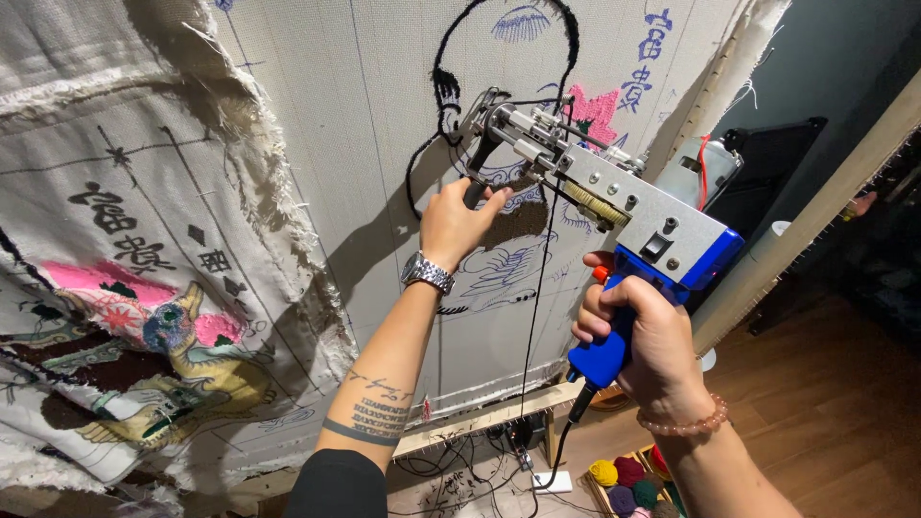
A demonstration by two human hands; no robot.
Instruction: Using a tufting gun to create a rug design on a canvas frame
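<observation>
Right grip: the blue pistol handle of the tufting gun (614,206) is clasped in the closed right hand (645,336), at the gun's lower rear.
Left grip: the black front handle below the gun's nose is clenched by the left hand (459,223).
Gun position: its needle end is pressed to the stretched backing cloth (384,125).
Done: a black outline (443,96) left of the gun and a pink patch (593,110) behind it are tufted.
Left: blue sketch lines below the gun remain largely unfilled, as judged.
Pose: both forearms are raised, the left reaching furthest.
Yarn: 1 black strand (537,297) hangs below the gun.
</observation>
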